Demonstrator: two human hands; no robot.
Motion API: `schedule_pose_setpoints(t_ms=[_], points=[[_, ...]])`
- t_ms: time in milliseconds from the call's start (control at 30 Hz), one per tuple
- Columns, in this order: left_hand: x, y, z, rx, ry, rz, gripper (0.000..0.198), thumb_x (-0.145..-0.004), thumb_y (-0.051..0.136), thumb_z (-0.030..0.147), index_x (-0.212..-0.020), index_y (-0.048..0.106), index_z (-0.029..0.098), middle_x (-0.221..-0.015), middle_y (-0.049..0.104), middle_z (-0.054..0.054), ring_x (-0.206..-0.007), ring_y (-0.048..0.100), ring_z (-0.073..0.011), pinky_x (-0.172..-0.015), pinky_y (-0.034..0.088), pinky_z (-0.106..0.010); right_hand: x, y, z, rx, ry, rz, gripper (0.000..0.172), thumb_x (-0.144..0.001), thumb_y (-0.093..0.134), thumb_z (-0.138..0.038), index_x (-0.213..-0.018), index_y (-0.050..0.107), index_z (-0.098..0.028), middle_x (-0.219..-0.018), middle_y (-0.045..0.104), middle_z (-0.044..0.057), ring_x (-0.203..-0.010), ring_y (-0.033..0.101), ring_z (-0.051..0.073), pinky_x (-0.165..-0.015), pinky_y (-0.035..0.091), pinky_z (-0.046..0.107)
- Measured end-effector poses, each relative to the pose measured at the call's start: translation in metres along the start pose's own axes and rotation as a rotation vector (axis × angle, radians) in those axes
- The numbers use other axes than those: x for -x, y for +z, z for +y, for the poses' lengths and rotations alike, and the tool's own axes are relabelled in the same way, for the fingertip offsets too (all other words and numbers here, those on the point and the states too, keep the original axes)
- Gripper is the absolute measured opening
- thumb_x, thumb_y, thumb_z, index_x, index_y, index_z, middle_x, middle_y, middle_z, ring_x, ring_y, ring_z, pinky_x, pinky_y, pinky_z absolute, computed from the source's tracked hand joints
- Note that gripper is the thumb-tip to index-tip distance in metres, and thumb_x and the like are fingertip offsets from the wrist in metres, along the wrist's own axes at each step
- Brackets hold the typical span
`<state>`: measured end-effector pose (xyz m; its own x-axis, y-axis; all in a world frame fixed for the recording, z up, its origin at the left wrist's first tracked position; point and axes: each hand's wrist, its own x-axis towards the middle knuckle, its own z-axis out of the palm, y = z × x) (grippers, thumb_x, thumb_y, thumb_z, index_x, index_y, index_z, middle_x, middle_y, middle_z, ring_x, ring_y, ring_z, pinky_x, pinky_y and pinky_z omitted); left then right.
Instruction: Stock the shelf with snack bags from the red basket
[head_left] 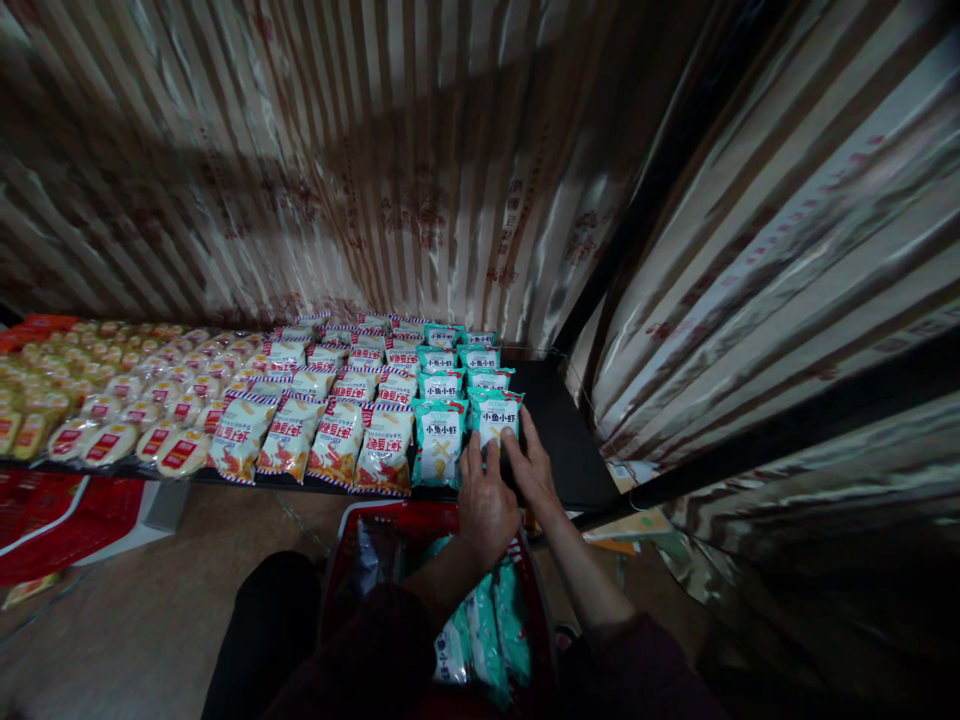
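Both my hands hold one teal snack packet at the front right of a low dark shelf. My left hand grips its lower left edge with the fingers closed on it. My right hand clasps its right side, fingers along the packet's edge. The packet stands at the front of a row of the same teal packets. Below my arms a red basket holds more teal packets.
Left of the teal rows lie rows of red-and-yellow striped snack packets and round yellow-wrapped snacks. Striped shiny plastic sheeting hangs behind and at the right. A red crate lies on the floor at left.
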<state>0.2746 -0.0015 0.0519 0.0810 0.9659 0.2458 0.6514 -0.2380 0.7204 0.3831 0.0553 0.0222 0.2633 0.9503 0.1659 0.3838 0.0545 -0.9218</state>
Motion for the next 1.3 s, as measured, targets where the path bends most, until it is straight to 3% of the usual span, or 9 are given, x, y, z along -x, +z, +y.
schedule_pose_setpoints(t_ms=[367, 633, 933, 1100, 1300], points=[[-0.001, 0.006, -0.005, 0.019, -0.008, 0.004, 0.065, -0.074, 0.045, 0.004, -0.138, 0.041, 0.01, -0.149, 0.035, -0.019, -0.141, 0.029, -0.0311, -0.115, 0.027, -0.05, 0.001, 0.004, -0.001, 0.034, 0.025, 0.007, 0.074, -0.083, 0.048, -0.062, -0.146, 0.036, -0.024, -0.138, 0.055, 0.008, -0.125, 0.052, 0.029, -0.107, 0.038, 0.045], [-0.001, 0.004, -0.001, 0.038, -0.019, -0.012, 0.065, -0.075, 0.044, 0.004, -0.14, 0.039, 0.006, -0.15, 0.032, -0.022, -0.143, 0.025, -0.0308, -0.116, 0.025, -0.05, 0.003, 0.004, 0.001, 0.033, 0.067, 0.004, 0.086, -0.08, 0.048, -0.067, -0.149, 0.029, -0.019, -0.147, 0.044, 0.013, -0.133, 0.044, 0.03, -0.11, 0.033, 0.046], [0.005, 0.002, 0.0, 0.075, 0.013, -0.035, 0.066, -0.076, 0.044, 0.006, -0.142, 0.037, 0.009, -0.153, 0.031, -0.018, -0.147, 0.012, -0.0282, -0.119, 0.021, -0.048, 0.011, 0.0, 0.006, 0.061, 0.053, 0.083, 0.086, -0.077, 0.052, -0.068, -0.145, 0.037, -0.019, -0.146, 0.044, 0.015, -0.135, 0.041, 0.032, -0.111, 0.03, 0.05], [0.024, -0.001, 0.001, 0.054, 0.042, -0.035, 0.06, -0.079, 0.042, 0.006, -0.138, 0.041, 0.003, -0.155, 0.024, -0.021, -0.146, 0.016, -0.0299, -0.118, 0.024, -0.047, 0.034, -0.001, -0.004, 0.08, -0.016, 0.189, 0.074, -0.083, 0.045, -0.064, -0.138, 0.046, -0.014, -0.141, 0.049, 0.018, -0.131, 0.045, 0.03, -0.11, 0.033, 0.048], [0.067, -0.004, -0.011, 0.027, 0.067, -0.051, 0.051, -0.087, 0.042, 0.015, -0.137, 0.044, 0.007, -0.151, 0.034, -0.02, -0.144, 0.024, -0.0282, -0.116, 0.029, -0.048, 0.088, 0.005, -0.008, 0.113, -0.127, 0.217, 0.059, -0.088, 0.041, -0.056, -0.128, 0.053, -0.016, -0.13, 0.057, 0.016, -0.121, 0.051, 0.027, -0.105, 0.038, 0.047]])
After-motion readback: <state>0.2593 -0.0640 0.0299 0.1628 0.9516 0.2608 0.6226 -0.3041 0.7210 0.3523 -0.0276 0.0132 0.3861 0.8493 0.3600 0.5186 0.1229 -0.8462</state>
